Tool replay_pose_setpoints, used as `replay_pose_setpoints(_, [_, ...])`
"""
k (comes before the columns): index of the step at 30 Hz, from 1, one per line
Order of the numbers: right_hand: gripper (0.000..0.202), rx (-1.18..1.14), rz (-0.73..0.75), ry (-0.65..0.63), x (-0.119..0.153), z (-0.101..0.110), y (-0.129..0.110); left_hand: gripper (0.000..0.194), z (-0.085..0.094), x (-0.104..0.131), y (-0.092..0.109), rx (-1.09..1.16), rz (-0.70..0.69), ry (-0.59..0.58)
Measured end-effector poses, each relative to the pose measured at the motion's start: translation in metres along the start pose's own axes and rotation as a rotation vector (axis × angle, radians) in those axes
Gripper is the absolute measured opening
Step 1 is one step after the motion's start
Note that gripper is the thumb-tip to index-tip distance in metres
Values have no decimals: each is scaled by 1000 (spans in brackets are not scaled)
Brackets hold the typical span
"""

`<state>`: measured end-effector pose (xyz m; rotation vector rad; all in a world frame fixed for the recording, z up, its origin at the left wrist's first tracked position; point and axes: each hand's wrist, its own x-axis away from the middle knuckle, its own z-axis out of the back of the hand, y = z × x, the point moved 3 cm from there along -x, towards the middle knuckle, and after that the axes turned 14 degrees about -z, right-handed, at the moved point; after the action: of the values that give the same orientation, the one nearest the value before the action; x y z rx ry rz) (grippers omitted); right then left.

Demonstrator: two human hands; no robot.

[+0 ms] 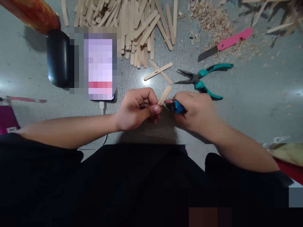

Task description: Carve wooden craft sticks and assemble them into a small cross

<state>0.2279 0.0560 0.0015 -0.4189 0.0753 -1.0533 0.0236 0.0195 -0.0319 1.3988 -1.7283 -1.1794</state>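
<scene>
Between thumb and fingers, my left hand (138,108) pinches a wooden craft stick (165,94), which points up and to the right. My right hand (197,110) is wrapped round a blue and black utility knife (178,107). Its blade is close to the lower end of the stick; I cannot tell whether it touches the wood. Just beyond my hands lie two crossed craft sticks (153,75), the upper one with a small slot in its middle. Long-nose pliers (195,78) with teal handles rest open-jawed beyond my right hand.
A heap of craft sticks (137,31) spreads across the back. Wood shavings (213,19) lie near a pink-handled saw blade (234,39). On the left are a blurred phone (100,69) with a white cable (102,108), a black rounded object (58,60) and a paintbrush (26,99).
</scene>
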Motion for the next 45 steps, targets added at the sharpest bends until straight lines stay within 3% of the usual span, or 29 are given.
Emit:
replay_pose_setpoints(7, [32,-17,-3,-6,2,-2,-6,47,3,1,1,-7,-17,-97])
replay_pose_setpoints(16, [16,-18,-48,-131,6,-5,-10,46,1,2,2,-53,-18,-194])
replay_pose_setpoints(21, [10,-18,-46,-161,5,-2,-9,43,1,1,0,12,-4,-179])
replay_pose_setpoints(27, [12,-33,35,-18,4,-1,-2,44,0,1,-4,143,62,-180])
replay_pose_setpoints(31, [24,-21,-10,-56,2,0,-2,45,1,1,-3,113,36,-184])
replay_pose_setpoints(38, [6,8,-25,-132,6,-1,-6,40,0,0,2,38,24,-212])
replay_pose_setpoints(45, [6,44,-56,-168,11,-9,-6,39,-2,2,3,-46,16,-227])
